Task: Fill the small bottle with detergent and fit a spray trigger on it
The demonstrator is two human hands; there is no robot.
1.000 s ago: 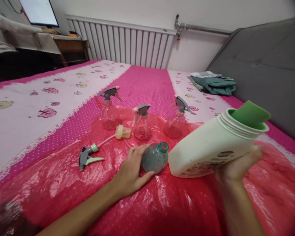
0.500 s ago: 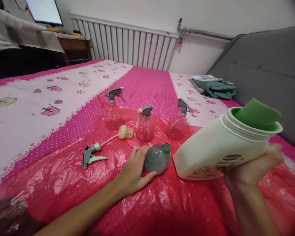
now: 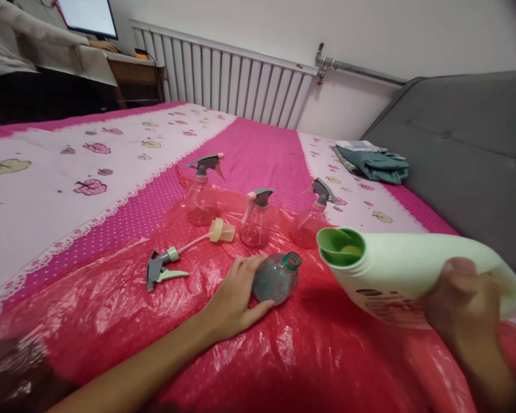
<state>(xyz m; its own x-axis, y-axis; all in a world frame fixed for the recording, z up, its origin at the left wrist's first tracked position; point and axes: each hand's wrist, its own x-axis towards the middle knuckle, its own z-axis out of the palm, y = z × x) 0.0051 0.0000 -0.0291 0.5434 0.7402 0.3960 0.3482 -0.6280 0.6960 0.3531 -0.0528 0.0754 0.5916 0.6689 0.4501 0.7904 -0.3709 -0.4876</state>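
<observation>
My left hand [image 3: 241,292] is wrapped round a small clear bottle [image 3: 275,280] with a green neck ring, its mouth uncovered. The bottle leans slightly to the right on the red plastic sheet [image 3: 284,355]. In my right hand [image 3: 462,304] is a large pale green detergent bottle [image 3: 404,258], tipped nearly level, its green spout facing left, to the right of the small bottle's neck. No liquid shows coming out. A grey and green spray trigger [image 3: 157,269] lies on the sheet at left, its tube ending in a yellowish funnel [image 3: 222,230].
Three clear spray bottles with pink collars, left [image 3: 201,201], middle [image 3: 255,226] and right [image 3: 312,223], stand behind the small bottle. Folded clothes [image 3: 374,160] lie near the grey headboard [image 3: 464,132]. A person's sleeved arm [image 3: 38,28] rests at a desk with a monitor [image 3: 88,17].
My right hand has tilted the detergent bottle from upright-leaning to nearly level, swinging its mouth left and down towards the small bottle. My left hand keeps its hold; the view shifted slightly.
</observation>
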